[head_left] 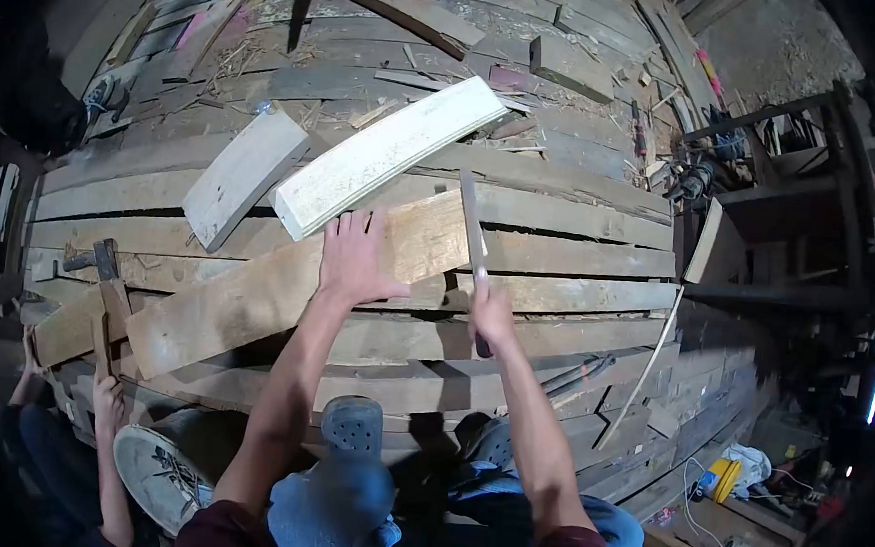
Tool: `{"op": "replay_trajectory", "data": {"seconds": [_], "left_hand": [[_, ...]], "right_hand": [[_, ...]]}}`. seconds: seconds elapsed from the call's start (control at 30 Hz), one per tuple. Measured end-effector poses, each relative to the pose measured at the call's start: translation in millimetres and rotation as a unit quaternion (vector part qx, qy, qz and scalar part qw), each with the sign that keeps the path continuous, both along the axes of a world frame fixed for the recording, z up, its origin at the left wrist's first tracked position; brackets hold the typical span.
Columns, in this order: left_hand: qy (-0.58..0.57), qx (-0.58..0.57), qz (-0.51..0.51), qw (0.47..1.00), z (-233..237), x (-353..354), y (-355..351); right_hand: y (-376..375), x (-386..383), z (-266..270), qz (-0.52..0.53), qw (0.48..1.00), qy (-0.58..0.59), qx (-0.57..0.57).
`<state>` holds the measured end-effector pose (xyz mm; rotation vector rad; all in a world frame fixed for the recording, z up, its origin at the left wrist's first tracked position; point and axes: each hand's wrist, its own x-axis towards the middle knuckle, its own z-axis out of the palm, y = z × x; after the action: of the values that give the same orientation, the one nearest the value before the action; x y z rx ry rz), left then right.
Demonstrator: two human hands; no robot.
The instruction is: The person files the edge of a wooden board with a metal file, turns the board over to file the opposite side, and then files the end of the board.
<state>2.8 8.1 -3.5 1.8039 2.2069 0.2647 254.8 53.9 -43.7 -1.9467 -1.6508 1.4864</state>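
A long pale wooden board [235, 301] lies slantwise across the slatted floor in front of me. My left hand [353, 258] rests flat on its upper part, fingers spread and pressing on the wood. My right hand [492, 312] is wrapped round the handle of a long flat metal file [473, 216], the handle's dark end showing below my fist. The file's narrow blade points away from me and runs along the board's right end, right at its edge. Beyond my left hand lies a white-painted plank [395, 156], close to the board.
A shorter grey plank [245, 182] lies left of the white one. At the left, a co-worker's hand [107, 399] holds a wooden piece near a hammer [108, 258]. A bucket of nails [160, 477] stands below. Pliers-like handles [580, 372] lie right; a wooden rack [783, 194] stands beyond.
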Motion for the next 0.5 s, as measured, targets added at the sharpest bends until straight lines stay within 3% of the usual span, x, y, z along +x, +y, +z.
{"op": "replay_trajectory", "data": {"seconds": [0.1,0.17,0.23,0.3,0.5], "left_hand": [[-0.002,0.008,-0.006,1.0,3.3,0.7,-0.9],[-0.014,0.005,-0.009,1.0,3.4,1.2,-3.6],[-0.023,0.011,-0.009,1.0,3.4,-1.3,-1.1],[-0.012,0.009,-0.006,1.0,1.6,-0.1,-1.3],[-0.02,0.041,-0.009,0.999,-2.1,1.0,-1.3]], "right_hand": [[23.1,-24.7,-2.4,0.004,0.994,-0.061,0.094],[18.9,-18.6,2.5,-0.005,0.998,-0.059,0.018],[-7.2,-3.5,-7.7,-0.006,0.997,-0.055,0.057],[-27.4,9.5,-8.7,-0.033,0.999,-0.039,0.001],[21.2,-7.4,-3.8,-0.03,0.999,-0.006,0.027]]}}
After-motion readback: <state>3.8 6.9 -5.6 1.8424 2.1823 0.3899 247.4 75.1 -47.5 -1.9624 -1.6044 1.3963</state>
